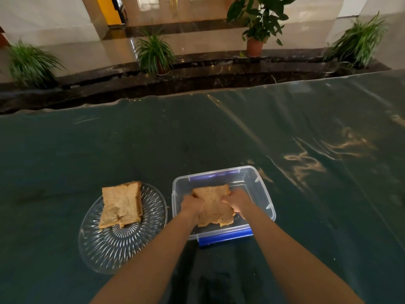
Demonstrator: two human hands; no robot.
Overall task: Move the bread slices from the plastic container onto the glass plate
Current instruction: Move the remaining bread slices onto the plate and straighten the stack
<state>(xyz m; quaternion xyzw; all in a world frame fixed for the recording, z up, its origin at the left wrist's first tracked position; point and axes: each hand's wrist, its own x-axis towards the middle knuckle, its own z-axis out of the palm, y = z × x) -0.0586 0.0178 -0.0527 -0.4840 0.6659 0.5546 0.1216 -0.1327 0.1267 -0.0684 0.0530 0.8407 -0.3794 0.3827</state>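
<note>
- A round clear glass plate with a cut starburst pattern [114, 249] sits on the dark green desk under a glossy clear plastic sheet [219, 139], off to the left of the left hand and just beside the container.
- A small stack of brown square bread slices [120, 204] lies on the far half of that plate, up and to the left of the left hand; how many slices are in the stack cannot be told.
- The left hand [191, 205] reaches into the container from the near side, fingers curled closed around the left edge of a bread slice.
- The brown bread slice with a torn, crumpled near edge [213, 205] is held between the two hands, inside the container's rim and tilted, its far edge raised.
- The right hand [237, 204] grips the slice's right edge, thumb on top and fingers folded under it.
- The clear rectangular plastic container with blue clip latches [258, 185] surrounds both hands; one blue latch lies at the near wall below the wrists, another at the far wall beyond the fingertips.
- Whether more bread lies beneath the held slice cannot be told, since the hands and slice cover the container's floor there.
- Beyond the desk's far edge, well past both hands, green potted plants [154, 51] stand along a dark stone ledge.
</note>
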